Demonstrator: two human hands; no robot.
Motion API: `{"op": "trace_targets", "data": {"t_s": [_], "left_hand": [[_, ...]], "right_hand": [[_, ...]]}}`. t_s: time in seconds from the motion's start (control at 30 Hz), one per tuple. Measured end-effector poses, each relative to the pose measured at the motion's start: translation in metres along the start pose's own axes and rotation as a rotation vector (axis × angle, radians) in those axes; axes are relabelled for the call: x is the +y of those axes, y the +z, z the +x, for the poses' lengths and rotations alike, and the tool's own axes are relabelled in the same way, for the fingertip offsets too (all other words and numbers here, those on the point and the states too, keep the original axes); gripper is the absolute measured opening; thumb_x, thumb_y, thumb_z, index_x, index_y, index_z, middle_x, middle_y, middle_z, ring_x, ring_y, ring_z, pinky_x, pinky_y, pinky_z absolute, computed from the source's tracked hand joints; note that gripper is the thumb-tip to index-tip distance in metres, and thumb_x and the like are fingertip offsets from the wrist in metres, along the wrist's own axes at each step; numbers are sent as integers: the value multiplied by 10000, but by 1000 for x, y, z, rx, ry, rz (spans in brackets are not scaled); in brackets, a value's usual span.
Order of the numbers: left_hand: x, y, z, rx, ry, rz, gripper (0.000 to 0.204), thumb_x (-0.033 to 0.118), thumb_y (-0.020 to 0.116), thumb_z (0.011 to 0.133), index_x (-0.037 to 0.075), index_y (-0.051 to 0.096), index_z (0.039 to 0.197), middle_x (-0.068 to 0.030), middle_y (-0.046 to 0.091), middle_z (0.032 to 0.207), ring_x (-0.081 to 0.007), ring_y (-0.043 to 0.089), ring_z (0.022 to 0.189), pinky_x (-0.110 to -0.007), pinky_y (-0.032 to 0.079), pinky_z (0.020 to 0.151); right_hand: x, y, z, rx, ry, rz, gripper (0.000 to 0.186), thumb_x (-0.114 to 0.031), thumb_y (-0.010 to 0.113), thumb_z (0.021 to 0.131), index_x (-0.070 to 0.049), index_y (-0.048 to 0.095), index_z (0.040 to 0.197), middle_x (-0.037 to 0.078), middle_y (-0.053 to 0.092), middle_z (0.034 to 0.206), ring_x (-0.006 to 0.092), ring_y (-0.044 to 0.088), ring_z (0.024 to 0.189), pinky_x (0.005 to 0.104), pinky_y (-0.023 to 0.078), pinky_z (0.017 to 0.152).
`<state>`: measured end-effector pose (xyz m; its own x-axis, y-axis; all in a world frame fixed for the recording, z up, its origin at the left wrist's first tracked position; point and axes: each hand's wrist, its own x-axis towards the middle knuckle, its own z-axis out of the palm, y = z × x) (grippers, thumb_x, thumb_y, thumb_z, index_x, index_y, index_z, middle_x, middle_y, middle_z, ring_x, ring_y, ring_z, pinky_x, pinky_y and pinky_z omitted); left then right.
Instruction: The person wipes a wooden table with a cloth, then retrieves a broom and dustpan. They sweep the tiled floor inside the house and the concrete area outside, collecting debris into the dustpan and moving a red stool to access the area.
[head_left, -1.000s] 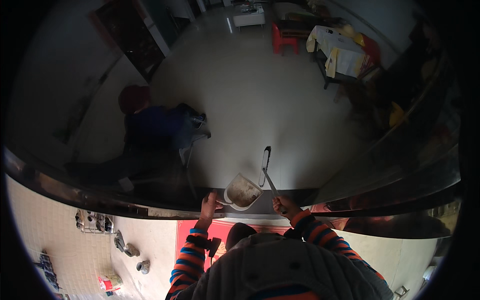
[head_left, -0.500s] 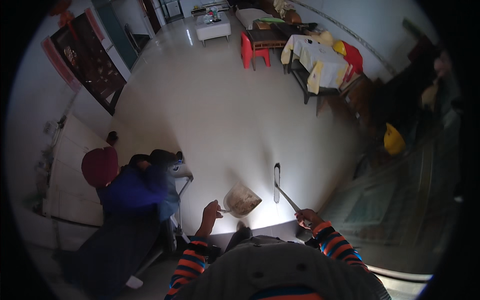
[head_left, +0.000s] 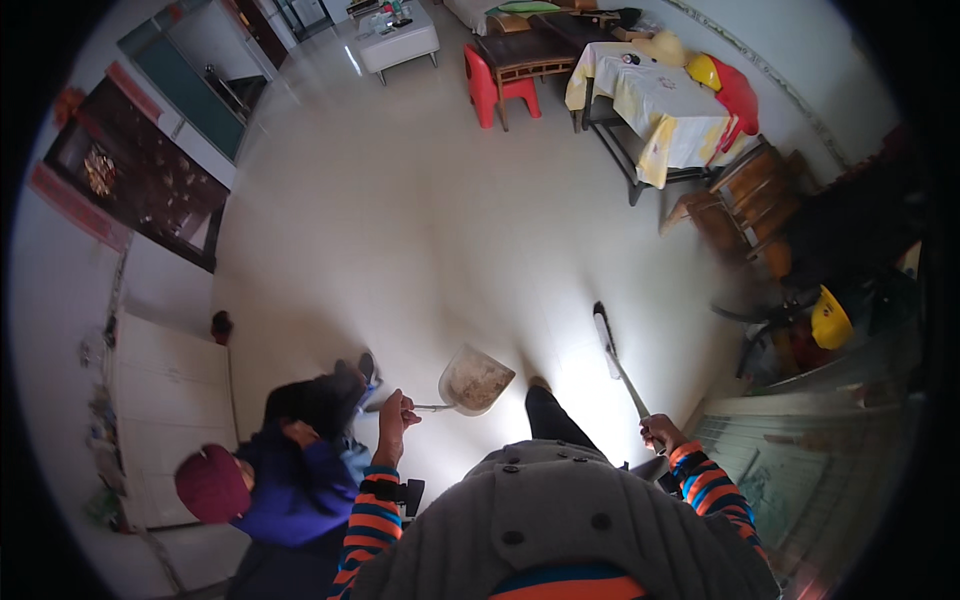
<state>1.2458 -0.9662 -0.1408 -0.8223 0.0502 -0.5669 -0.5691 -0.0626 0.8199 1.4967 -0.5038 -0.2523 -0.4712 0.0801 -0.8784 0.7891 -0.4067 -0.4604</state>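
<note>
My left hand is closed round the thin handle of a pale dustpan, which holds some brownish dirt and is low over the tiled floor; I cannot tell whether it touches. My right hand grips the long pale handle of a broom. Its narrow dark-and-white head lies on the floor to the right of the dustpan. My dark-clad leg and shoe show between the two tools.
A seated person in a maroon hat is close on my left, beside a white cabinet. At right are a cloth-covered table, wooden chair and yellow helmet. A red chair and white low table stand farther back.
I have moved forward past the threshold into the room. My right hand and broom have moved right, away from the dustpan; my left hand and dustpan have shifted slightly left.
</note>
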Motion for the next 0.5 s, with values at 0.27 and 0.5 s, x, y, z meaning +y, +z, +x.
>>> {"op": "trace_targets", "data": {"t_s": [0.27, 0.5], "left_hand": [[160, 56, 141, 62, 60, -65, 292, 354, 450, 822, 99, 467, 681, -2, 448, 592, -102, 455, 459, -253, 430, 478], [241, 77, 282, 0, 103, -40, 258, 296, 421, 849, 109, 438, 672, 3, 437, 639, -95, 414, 497, -259, 446, 554]], "right_hand": [[-192, 33, 107, 97, 72, 69, 163, -102, 426, 823, -38, 420, 673, 39, 420, 529, 108, 388, 363, 255, 357, 323], [-303, 96, 156, 247, -11, -134, 80, -148, 417, 831, -69, 416, 820, 38, 447, 589, 128, 437, 431, 283, 379, 368]]}}
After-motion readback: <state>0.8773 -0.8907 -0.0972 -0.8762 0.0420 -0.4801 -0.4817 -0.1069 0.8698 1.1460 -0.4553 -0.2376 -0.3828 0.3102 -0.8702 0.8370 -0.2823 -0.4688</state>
